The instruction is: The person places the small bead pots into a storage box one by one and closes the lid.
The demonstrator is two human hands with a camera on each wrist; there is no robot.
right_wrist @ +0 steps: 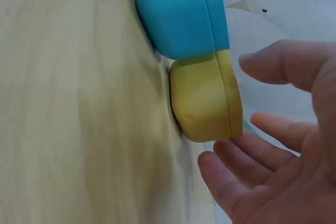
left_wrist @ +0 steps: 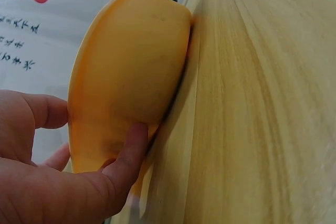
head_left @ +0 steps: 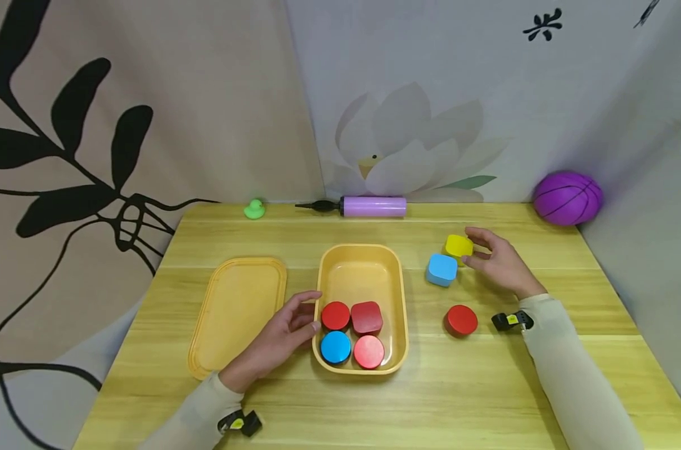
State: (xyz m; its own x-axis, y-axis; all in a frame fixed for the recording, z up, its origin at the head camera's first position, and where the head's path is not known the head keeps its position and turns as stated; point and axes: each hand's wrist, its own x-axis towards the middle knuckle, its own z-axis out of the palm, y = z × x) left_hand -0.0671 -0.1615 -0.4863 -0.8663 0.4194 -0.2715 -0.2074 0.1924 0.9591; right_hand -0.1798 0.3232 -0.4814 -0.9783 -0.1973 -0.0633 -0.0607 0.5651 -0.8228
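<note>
A yellow-orange plastic container [head_left: 392, 275] stands on the table, with a red round box [head_left: 336, 316], a dark red square one [head_left: 366, 318], a blue round one [head_left: 336, 347] and a pinkish-red round one [head_left: 369, 352] inside. My left hand [head_left: 295, 325] touches the container's left wall and rim with extended fingers and thumb. To the right, my right hand [head_left: 500, 262] spreads its fingers and thumb around a small yellow lidded box [right_wrist: 202, 100], seemingly without gripping it. A blue lidded box [head_left: 442, 270] sits against the yellow one. Nearer me lies another red round box [head_left: 461, 320].
A flat yellow-orange lid [head_left: 239, 312] lies left of the container, partly behind the left hand. Along the back edge are a green toy duck [head_left: 254, 209], a purple hand pump [head_left: 374, 207] and a purple ball [head_left: 568, 198]. Patterned fabric hangs behind the table.
</note>
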